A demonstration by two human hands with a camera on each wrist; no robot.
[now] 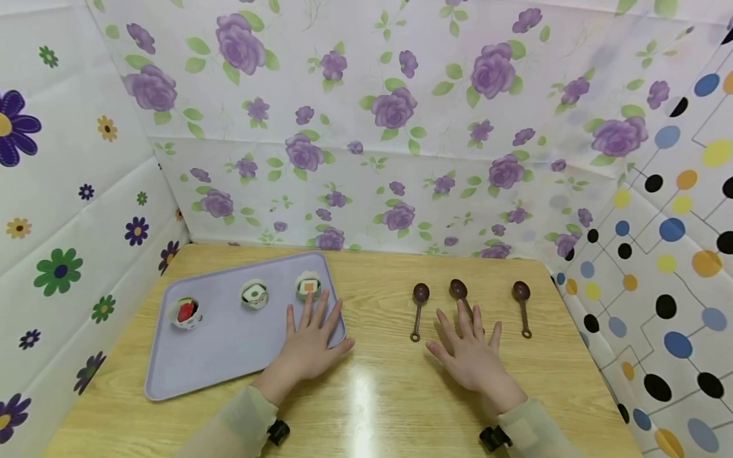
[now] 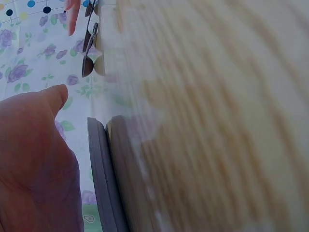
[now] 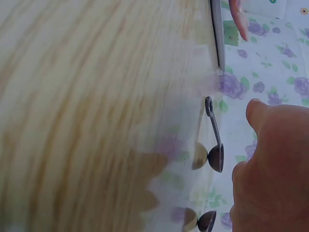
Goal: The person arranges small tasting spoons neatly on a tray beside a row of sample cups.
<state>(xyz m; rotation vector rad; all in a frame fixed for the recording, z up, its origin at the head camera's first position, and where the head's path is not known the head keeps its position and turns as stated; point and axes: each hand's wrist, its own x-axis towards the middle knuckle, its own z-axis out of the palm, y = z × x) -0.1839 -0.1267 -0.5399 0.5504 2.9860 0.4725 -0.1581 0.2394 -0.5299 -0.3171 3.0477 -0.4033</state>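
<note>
My left hand (image 1: 312,346) has its fingers spread over the right end of a lavender tray (image 1: 229,356) and holds nothing. Three small light cups sit on that tray: one with something red (image 1: 186,312), one with a white and green top (image 1: 254,294), and one with an orange square on white (image 1: 308,286), close to my left fingertips. My right hand (image 1: 472,359), fingers also spread, holds nothing above the handle of the middle brown spoon (image 1: 459,289). A second brown spoon (image 1: 420,294) lies to its left, a third (image 1: 522,292) to its right.
Everything stands on a wooden table (image 1: 378,407). A purple-flowered cloth (image 1: 355,184) hangs along the back edge. Patterned sheets close off the left side (image 1: 86,254) and the right side (image 1: 676,280). Both forearms wear light sleeves with black wrist cameras.
</note>
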